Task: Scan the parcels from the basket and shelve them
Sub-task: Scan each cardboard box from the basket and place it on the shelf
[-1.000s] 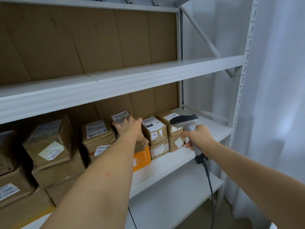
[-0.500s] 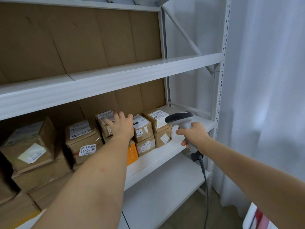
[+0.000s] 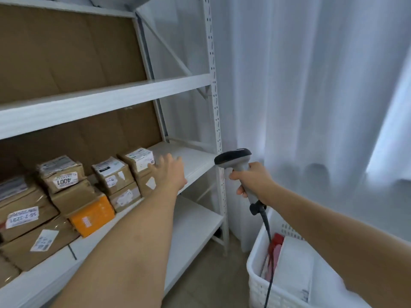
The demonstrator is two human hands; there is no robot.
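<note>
Left hand (image 3: 170,172) is empty, fingers spread, hanging just in front of the stacked brown cardboard parcels (image 3: 112,174) on the middle shelf of the white metal rack (image 3: 195,162). Right hand (image 3: 251,181) is wrapped round the handle of the grey-and-black corded barcode scanner (image 3: 233,160). The white plastic lattice basket (image 3: 260,283) on the floor at right holds more parcels: white mailers, something red, contents blurry. Risks: the black scanner cable (image 3: 268,238) drops straight into the basket, so reaching in could snag it or drag a mailer out. The top boxes sit skewed near the shelf's front edge; a careless brush from the left hand could tip one off. Skewed labels may misread
</note>
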